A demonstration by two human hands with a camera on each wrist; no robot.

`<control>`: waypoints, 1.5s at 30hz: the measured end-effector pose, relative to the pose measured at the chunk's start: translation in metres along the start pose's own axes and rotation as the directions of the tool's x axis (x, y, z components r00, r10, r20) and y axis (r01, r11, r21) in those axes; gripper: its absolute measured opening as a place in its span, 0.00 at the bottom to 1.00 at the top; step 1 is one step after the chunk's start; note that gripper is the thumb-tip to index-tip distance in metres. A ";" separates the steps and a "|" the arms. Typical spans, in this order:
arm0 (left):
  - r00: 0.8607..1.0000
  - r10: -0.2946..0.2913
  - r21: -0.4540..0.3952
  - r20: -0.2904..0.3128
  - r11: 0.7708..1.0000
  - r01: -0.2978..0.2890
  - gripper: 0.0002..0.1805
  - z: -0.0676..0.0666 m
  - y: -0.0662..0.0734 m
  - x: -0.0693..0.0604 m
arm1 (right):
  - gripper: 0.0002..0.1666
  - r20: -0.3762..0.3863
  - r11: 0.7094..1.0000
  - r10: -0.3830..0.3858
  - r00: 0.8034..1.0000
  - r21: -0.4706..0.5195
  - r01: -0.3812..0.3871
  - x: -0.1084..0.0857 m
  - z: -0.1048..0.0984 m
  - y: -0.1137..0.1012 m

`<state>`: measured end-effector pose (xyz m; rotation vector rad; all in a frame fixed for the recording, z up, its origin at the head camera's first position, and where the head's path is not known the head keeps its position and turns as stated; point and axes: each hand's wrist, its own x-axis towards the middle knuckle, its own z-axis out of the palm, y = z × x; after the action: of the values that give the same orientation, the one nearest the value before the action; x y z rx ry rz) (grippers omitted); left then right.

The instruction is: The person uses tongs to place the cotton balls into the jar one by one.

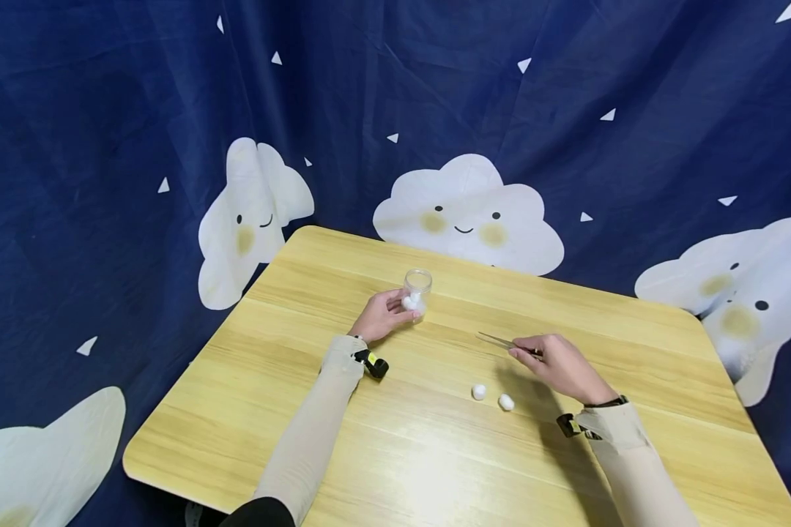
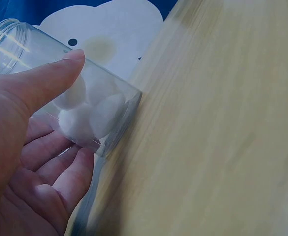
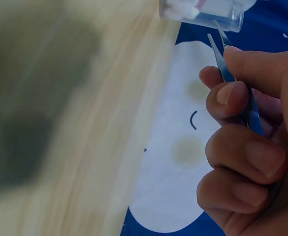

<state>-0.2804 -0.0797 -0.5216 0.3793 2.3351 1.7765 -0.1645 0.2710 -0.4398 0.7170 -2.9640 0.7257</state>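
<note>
My left hand (image 1: 387, 315) holds a clear open-topped jar (image 1: 418, 282), thumb on one side and fingers on the other. Inside the jar, several white cotton balls (image 2: 92, 110) lie at the bottom. The jar stands upright on the table. My right hand (image 1: 562, 364) pinches metal tweezers (image 3: 227, 69) between thumb and fingers, above the table and to the right of the jar. The tweezers' tips are apart with nothing between them. Two loose cotton balls, one on the left (image 1: 478, 391) and one on the right (image 1: 506, 402), lie on the table nearer to me than the tweezers.
The light wooden table (image 1: 382, 454) has rounded corners. Behind it hangs a dark blue curtain (image 1: 343, 88) with white clouds and small triangles. Each wrist wears a strapped-on black camera, the left one (image 1: 373, 364) and the right one (image 1: 570, 424).
</note>
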 end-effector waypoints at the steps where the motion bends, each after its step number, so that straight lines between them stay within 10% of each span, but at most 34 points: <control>1: 1.000 -0.002 0.000 -0.001 1.000 0.002 0.38 0.000 0.000 0.000 | 0.14 0.000 1.000 -0.001 1.000 0.000 0.001 -0.003 0.001 0.001; 45: 1.000 0.001 0.012 -0.007 1.000 -0.001 0.39 0.000 0.001 -0.002 | 0.15 0.055 0.984 0.154 0.987 -0.098 -0.148 -0.093 0.009 0.006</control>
<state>-0.2787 -0.0799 -0.5202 0.3771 2.3512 1.7679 -0.0828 0.3115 -0.4611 0.5236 -3.1112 0.5756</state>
